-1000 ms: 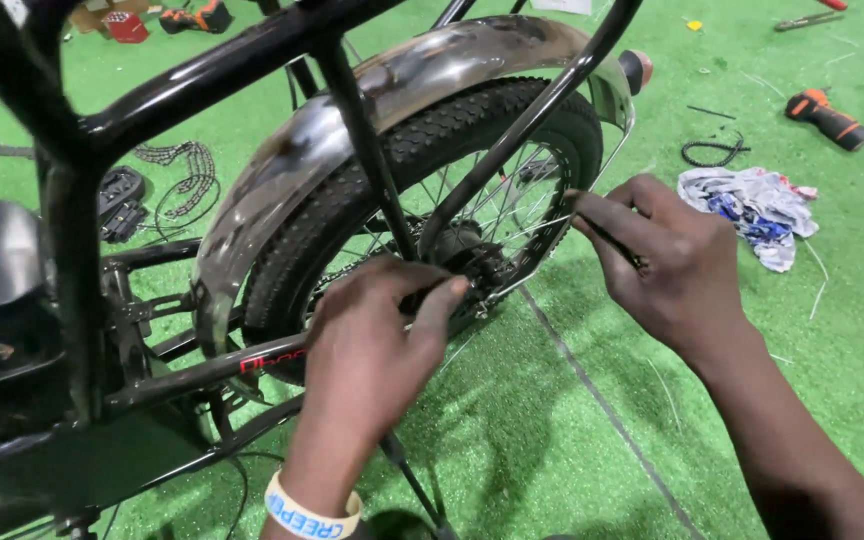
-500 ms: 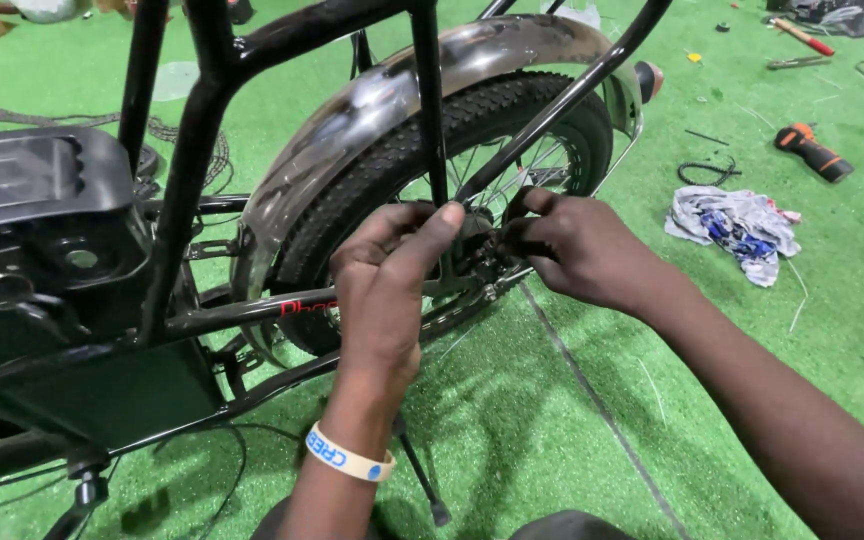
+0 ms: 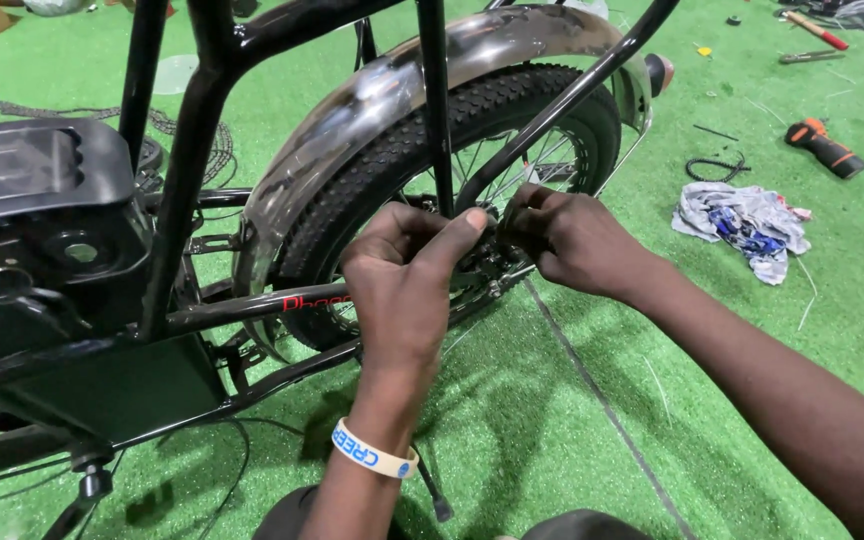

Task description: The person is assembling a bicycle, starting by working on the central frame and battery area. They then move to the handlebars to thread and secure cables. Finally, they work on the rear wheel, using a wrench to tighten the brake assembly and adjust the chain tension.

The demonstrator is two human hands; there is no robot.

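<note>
Both hands meet at the rear wheel hub [image 3: 487, 262] of the black bicycle. The left hand [image 3: 407, 280] curls narrowly around the hub; the right hand [image 3: 567, 240] pinches something there, hidden by its fingers.

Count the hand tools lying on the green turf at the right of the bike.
3: an orange-and-black tool near the rag, a red-handled one at the top right, and a grey one just below it. Others may lie out of frame.
</note>
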